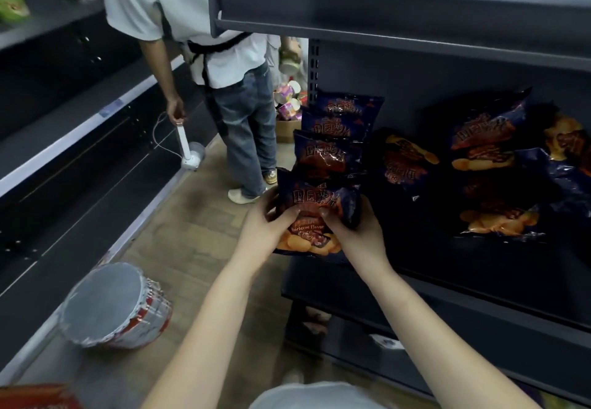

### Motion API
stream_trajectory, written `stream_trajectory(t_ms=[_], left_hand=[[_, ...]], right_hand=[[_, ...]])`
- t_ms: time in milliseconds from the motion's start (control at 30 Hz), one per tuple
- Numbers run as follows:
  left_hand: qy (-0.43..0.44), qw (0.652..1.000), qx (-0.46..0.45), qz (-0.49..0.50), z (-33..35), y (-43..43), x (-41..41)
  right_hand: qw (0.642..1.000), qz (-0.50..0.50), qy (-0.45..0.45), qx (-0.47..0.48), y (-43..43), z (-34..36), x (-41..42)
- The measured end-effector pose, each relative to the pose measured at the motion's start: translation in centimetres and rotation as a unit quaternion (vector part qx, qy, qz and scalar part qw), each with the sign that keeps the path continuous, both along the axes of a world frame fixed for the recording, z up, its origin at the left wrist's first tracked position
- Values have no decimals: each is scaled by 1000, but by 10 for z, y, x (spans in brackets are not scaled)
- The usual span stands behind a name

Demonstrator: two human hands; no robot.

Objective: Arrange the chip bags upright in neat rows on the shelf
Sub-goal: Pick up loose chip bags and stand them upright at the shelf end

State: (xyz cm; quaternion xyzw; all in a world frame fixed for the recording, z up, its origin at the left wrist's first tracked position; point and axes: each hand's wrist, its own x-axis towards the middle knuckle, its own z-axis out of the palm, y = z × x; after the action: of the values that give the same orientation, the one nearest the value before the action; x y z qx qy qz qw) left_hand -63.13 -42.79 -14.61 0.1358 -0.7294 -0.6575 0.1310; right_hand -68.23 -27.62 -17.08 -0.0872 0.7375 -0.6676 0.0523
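Chip bag [315, 213] stood upright at shelf [479, 296] front-left edge, long axis vertical; left hand [262, 232] gripped its left side, right hand [355, 236] its right. Standing row [329, 152] lay directly behind; loose bags [492, 165] lay flat rightward, nearer right hand.

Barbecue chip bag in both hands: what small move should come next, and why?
Probably stand it on the shelf edge and let go. The left hand and right hand hold the bag just before a row of upright bags, so it seems next in line.
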Motion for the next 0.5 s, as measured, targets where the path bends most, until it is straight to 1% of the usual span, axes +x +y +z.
stream_trajectory(t_ms=[67, 300, 500], left_hand=[[-5, 1000, 7, -8, 0, -3, -1], [5, 998, -7, -64, 0, -11, -10], [4, 997, -19, -75, -2, -16, -27]], right_hand=[[999, -21, 15, 23, -3, -1, 0], [996, -71, 14, 54, -7, 0, -10], [990, -119, 7, 72, -15, 2, -17]])
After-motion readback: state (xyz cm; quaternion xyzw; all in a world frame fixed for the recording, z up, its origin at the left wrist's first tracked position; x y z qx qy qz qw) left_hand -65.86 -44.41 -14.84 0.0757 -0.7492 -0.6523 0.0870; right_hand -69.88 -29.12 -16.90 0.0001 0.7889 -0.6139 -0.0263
